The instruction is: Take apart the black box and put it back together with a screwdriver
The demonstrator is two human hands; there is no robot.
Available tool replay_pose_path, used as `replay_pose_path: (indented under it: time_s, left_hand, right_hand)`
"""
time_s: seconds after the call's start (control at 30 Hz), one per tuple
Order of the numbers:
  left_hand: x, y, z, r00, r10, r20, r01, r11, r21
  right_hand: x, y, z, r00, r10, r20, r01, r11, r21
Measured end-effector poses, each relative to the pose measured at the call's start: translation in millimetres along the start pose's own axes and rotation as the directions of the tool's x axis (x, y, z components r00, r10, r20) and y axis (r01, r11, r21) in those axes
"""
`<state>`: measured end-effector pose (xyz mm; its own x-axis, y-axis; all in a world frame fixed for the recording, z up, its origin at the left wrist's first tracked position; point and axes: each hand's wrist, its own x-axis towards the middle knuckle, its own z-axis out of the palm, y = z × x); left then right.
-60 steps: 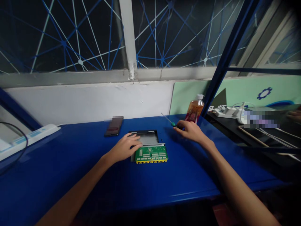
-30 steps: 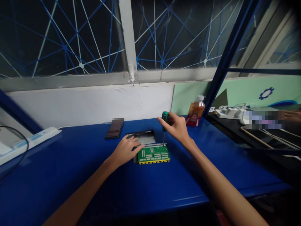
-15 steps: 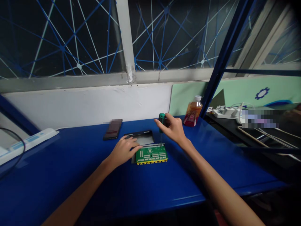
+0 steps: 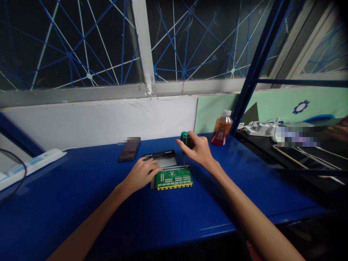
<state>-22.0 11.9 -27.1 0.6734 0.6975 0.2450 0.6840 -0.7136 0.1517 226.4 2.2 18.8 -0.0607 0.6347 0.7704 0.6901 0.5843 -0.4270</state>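
Note:
A green circuit board (image 4: 174,177) with a row of yellow ports along its near edge lies on the blue table in front of me. Behind it is a dark, shallow metal case (image 4: 167,158), partly covered by my fingers. My left hand (image 4: 143,174) rests at the board's left end, its fingers stretched out over the case and the board's corner. In my right hand (image 4: 198,149) is a screwdriver (image 4: 184,137) with a green handle, held upright. Its shaft points down to the board's far right corner; whether the tip sits in a screw is too small to tell.
A phone (image 4: 129,149) lies at the back left of the table (image 4: 130,228). A bottle of amber drink (image 4: 221,130) stands at the back right by a blue post. At far left is a white power strip (image 4: 32,166). Cables (image 4: 312,159) and another person's hand (image 4: 338,130) show at right.
My right hand has brought the screwdriver from the right over to the board's far right corner and turned it upright. Over the last half second, both hands stay about the same.

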Motion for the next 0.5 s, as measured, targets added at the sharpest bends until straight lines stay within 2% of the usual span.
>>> replay_pose_path:
  time_s: [0.13, 0.3, 0.5]
  left_hand:
    - [-1, -2, -1.0, 1.0, 0.019, -0.008, -0.019, 1.0, -0.016]
    - [-2, -3, -4.3, 0.999, 0.037, -0.03, -0.037, 0.999, -0.013]
    - [1, 8, -17.8, 0.995, 0.054, -0.085, -0.061, 0.994, -0.09]
  right_hand:
    - [-1, -5, -5, 1.0, -0.023, 0.019, 0.023, 1.0, 0.007]
    - [-3, -7, -5, 0.999, 0.015, 0.04, -0.017, 0.998, 0.067]
    - [-3, -12, -7, 0.997, 0.045, 0.065, -0.053, 0.99, 0.134]
